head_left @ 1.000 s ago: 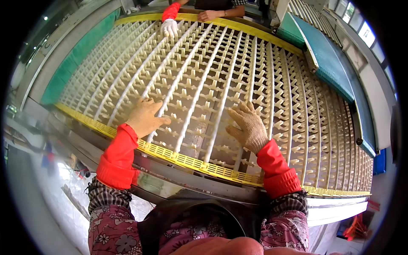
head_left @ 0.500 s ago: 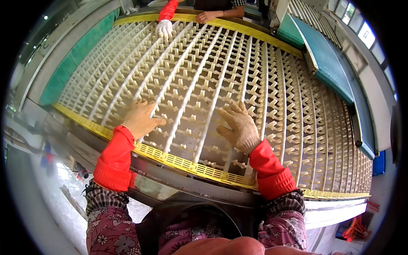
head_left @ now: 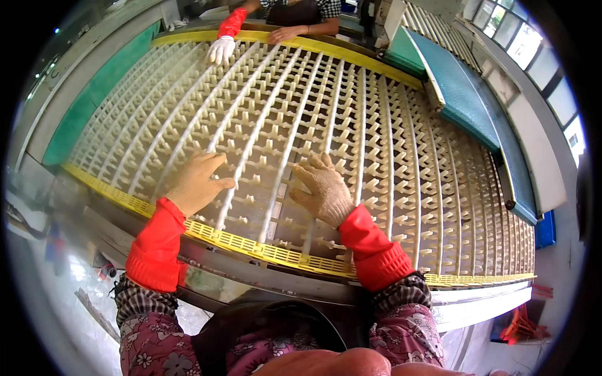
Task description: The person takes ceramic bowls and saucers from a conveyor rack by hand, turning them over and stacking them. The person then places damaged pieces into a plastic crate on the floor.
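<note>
My left hand [head_left: 195, 182], in a tan glove, is over the near left part of a roller bed of pale toothed pieces and long white rods [head_left: 291, 135]. Its fingers are apart, near one rod, and hold nothing visible. To the right, my right hand [head_left: 324, 190] is gloved too, its fingers spread over the rods and pale pieces. Nothing shows in its grasp. A yellow slotted strip [head_left: 263, 250] runs along the near edge, below both hands. Whether the fingertips touch the rods is unclear.
Across the bed, a co-worker's white-gloved hand [head_left: 221, 49] reaches over the rods, and their bare hand [head_left: 288, 34] rests on the far yellow edge [head_left: 342, 52]. A teal conveyor belt [head_left: 454, 88] stands at the right. Green panelling [head_left: 94, 94] borders the left end.
Both my hands have shifted left in the view, and the rods beneath appear displaced. The camera view has moved too. The co-worker's gloved hand appears farther left.
</note>
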Motion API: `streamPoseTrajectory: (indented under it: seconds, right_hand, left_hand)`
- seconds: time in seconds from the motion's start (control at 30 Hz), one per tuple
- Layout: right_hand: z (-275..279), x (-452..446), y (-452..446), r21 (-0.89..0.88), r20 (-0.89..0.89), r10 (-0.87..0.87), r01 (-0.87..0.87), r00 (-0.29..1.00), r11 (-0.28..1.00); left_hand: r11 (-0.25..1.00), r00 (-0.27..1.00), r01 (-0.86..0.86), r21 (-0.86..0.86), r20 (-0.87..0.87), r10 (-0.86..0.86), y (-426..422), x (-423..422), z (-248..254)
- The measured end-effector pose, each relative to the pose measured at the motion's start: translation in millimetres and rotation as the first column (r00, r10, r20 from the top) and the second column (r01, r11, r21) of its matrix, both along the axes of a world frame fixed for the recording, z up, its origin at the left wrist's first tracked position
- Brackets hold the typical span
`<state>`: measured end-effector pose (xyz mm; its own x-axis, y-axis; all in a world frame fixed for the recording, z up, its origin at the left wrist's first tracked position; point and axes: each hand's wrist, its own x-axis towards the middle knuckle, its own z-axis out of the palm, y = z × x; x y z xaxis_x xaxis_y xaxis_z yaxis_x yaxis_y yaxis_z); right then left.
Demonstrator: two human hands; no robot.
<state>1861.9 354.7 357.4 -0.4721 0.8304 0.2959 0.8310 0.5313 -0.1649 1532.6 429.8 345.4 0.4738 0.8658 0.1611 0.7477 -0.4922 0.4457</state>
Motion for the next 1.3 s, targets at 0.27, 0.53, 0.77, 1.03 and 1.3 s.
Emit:
streamPoseTrajectory:
  seconds: [0.27,0.53,0.77,1.03,1.3]
  right_hand:
    - [-36.9,6.7,17.2,-0.022,-0.181,-0.037,0.034,0.983,0.999]
    - [-39.9,4.8,24.9,-0.121,-0.117,-0.043,0.029,0.992,0.992]
    - [-36.1,-2.1,26.8,-0.164,-0.099,-0.064,0.048,0.993,0.985]
    - [-44.6,-1.9,30.8,-0.071,-0.131,-0.015,0.005,0.991,0.997]
    - [-30.3,4.1,31.9,-0.077,-0.115,-0.021,0.012,0.993,0.997]
  left_hand:
    - [0.970,0.999,-0.026,-0.242,-0.025,0.021,0.3,9.5,18.7]
    - [0.980,0.996,0.085,-0.181,0.037,-0.079,4.6,8.6,7.6]
    - [0.984,0.991,0.124,-0.127,-0.043,-0.130,8.2,14.3,8.1]
    - [0.984,0.984,0.167,0.055,0.050,-0.169,7.0,20.6,-10.0]
    - [0.963,0.986,0.104,-0.248,-0.099,-0.132,-1.0,45.3,30.0]
